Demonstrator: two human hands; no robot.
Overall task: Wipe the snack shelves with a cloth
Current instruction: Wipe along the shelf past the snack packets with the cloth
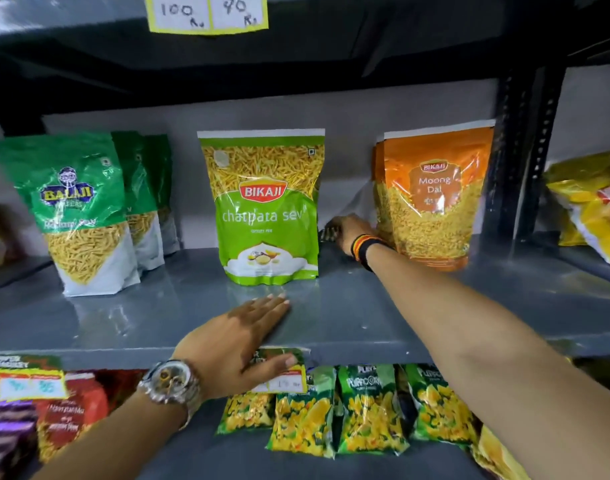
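A dark cloth sits at the back of the grey shelf, bunched under the right hand, whose fingers close on it between 2 Bikaji packs. The left hand lies flat, fingers together, on the shelf's front edge.

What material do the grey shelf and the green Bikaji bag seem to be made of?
The grey shelf looks like painted metal with a glossy finish: it mirrors the bags faintly, and the upright beside it is perforated steel. The green Bikaji bag seems thin glossy plastic film: it crinkles, shines, and has a clear window showing the sev inside.
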